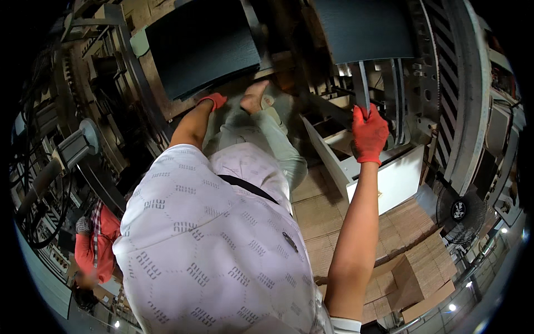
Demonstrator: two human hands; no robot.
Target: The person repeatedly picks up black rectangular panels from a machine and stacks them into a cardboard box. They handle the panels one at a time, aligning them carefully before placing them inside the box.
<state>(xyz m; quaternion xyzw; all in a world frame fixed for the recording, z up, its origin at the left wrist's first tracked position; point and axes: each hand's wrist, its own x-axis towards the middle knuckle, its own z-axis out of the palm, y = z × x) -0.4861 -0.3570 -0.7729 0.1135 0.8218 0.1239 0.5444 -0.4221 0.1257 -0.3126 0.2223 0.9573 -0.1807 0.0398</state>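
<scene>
My right hand (370, 133), in a red glove, is closed around the lower end of a flat metal bar (364, 83). That bar runs up toward a dark panel (367, 30) at the upper right. My left hand (214, 101), also gloved in red, is beside the near edge of a stack of dark sheets (203, 50). Its fingers are too small and shadowed to read, and whether it touches the stack is unclear. Below my right hand stands a white-sided box-like frame (389, 181) with open compartments.
Stacked brown cardboard (317, 200) and an open carton (409, 278) lie at the lower right, near a black fan (460, 211). Striped machine framing (445, 94) rises along the right. Machinery with cables (72, 150) fills the left, where another person in red (100, 245) is visible.
</scene>
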